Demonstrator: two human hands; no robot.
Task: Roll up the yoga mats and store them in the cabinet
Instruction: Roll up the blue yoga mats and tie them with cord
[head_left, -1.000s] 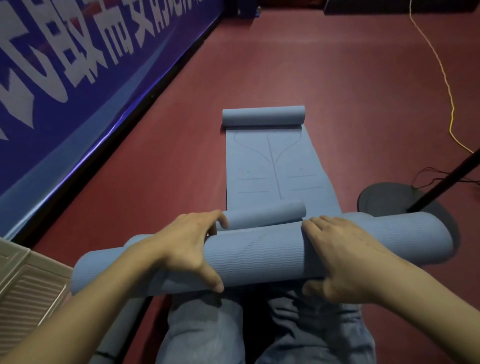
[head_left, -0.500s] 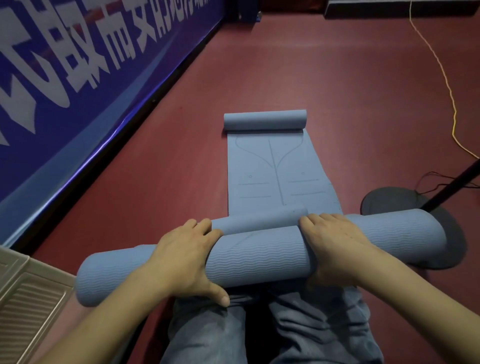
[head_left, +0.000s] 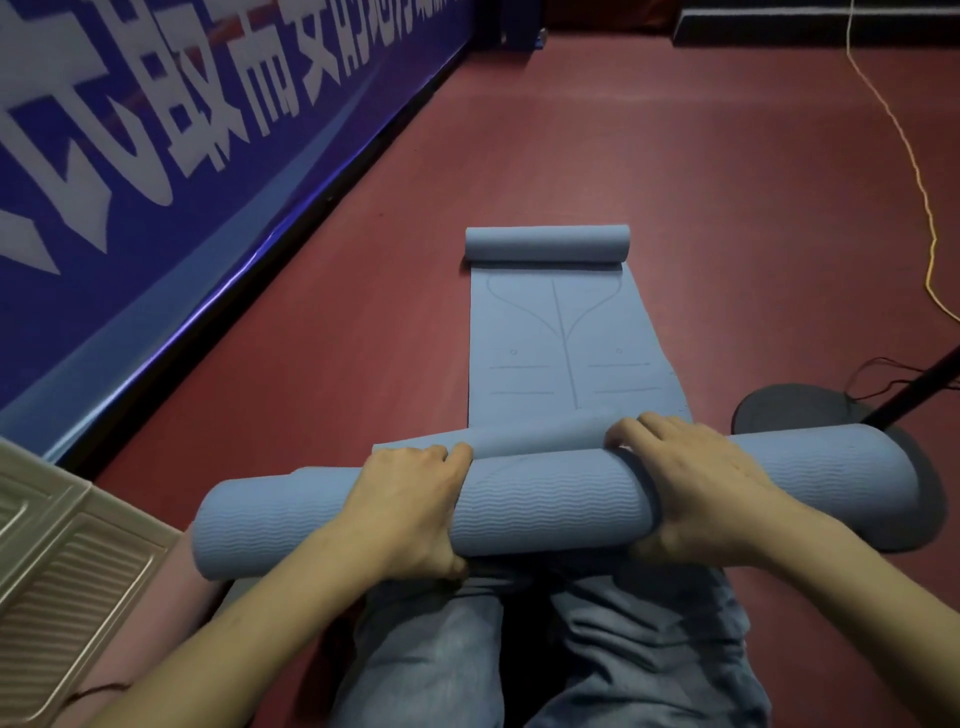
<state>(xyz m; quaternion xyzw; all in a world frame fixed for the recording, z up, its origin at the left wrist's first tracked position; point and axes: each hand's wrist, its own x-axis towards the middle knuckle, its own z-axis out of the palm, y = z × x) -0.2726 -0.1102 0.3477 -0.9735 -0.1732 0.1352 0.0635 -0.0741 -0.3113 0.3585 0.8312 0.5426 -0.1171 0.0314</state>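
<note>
So there's a fat blue rolled mat (head_left: 545, 506) lying crosswise over the person's lap, jeans (head_left: 597, 654) visible right under it. Both hands are on it. The left hand (head_left: 410, 506) wraps over the top of the roll with its fingers (head_left: 457, 452) curled down the far side and the thumb tucked under the near edge, so it's gripping the roll. The right hand (head_left: 696, 483) does the same a bit further along, fingers curled over the far side and the thumb side hooked under the near edge, also gripping. The roll's ribbed wavy texture shows between the two hands, and each end sticks out well past them.

Just beyond the roll, touching the fingertips, is the curled near end of a second mat (head_left: 561, 343), which lies flat on the red floor (head_left: 675, 182) stretching away from the person. It has printed alignment lines on it, and its far end is curled into a small roll too.

Off to the right there's a dark round base (head_left: 779, 410) with a black pole (head_left: 919, 384) leaning out of frame, with the roll's right end over it. A yellow cable (head_left: 914, 176) snakes across the floor. A blue banner (head_left: 182, 156) with big white characters runs along the left, and a beige ribbed panel (head_left: 57, 561) sits in the bottom left corner.
</note>
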